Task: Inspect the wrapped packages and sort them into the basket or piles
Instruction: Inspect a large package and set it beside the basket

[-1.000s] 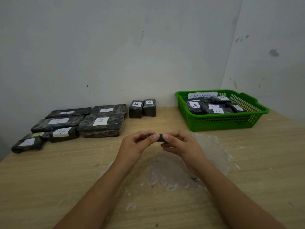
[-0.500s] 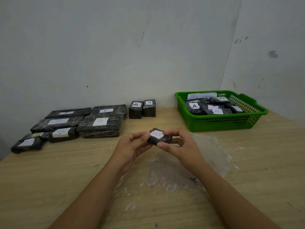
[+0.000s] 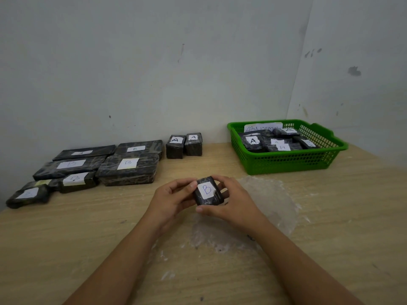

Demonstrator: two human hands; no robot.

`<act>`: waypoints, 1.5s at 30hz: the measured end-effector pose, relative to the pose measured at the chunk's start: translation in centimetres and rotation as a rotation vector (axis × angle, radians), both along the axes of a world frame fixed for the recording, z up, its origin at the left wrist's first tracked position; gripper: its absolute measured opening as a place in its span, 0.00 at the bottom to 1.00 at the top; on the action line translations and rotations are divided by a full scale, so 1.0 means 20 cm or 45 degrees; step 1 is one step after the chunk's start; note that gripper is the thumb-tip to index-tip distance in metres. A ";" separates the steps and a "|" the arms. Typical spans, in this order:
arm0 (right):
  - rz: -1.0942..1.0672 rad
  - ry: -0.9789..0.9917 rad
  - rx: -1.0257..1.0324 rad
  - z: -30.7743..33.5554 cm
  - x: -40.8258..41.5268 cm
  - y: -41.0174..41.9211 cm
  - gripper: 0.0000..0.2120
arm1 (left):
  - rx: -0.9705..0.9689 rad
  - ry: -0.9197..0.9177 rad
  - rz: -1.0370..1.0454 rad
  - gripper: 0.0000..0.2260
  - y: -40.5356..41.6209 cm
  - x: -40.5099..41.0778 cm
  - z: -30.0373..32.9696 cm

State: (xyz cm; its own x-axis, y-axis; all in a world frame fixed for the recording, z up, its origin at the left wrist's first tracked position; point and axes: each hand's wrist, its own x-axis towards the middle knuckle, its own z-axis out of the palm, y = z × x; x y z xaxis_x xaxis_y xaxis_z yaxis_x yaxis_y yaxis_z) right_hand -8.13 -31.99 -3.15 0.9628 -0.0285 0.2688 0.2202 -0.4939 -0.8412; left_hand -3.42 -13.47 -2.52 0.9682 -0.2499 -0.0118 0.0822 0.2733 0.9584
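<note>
A small black wrapped package (image 3: 207,191) with a white label reading B is held above the middle of the wooden table (image 3: 66,238), its label facing me. My left hand (image 3: 171,201) grips its left side and my right hand (image 3: 233,201) grips its right side and underside. At the back right stands a green basket (image 3: 288,165) with a paper tag and several black packages labelled A. Two small A packages (image 3: 184,145) stand upright at the back centre. A pile of larger black packages (image 3: 128,168), mostly labelled B, lies at the back left.
A crumpled sheet of clear plastic wrap (image 3: 264,201) lies on the table under and right of my hands. White scraps dot the wood in front. Grey walls close the table off at the back and right.
Both hands have turned the small package from edge-on until its B label faces me. The hands have stayed over the middle of the table.
</note>
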 end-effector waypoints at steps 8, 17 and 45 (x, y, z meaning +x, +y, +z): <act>-0.150 0.138 -0.089 0.05 -0.03 -0.09 0.38 | 0.261 -0.146 -0.072 0.13 -0.07 -0.05 -0.01; -0.478 0.337 -0.249 0.13 0.05 -0.44 0.36 | 1.305 -0.699 -0.001 0.17 -0.02 -0.02 -0.07; -0.861 0.237 -0.628 -0.01 0.05 -0.54 0.38 | 1.762 -0.679 -0.198 0.27 -0.04 0.00 -0.14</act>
State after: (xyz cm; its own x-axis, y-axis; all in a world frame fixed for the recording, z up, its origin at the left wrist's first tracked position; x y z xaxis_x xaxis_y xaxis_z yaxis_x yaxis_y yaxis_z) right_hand -7.08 -42.86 -3.42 0.8106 -0.5340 0.2405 -0.3742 -0.7881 -0.4887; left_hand -3.41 -14.26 -5.27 0.9000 -0.4356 0.0181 -0.4107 -0.8333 0.3702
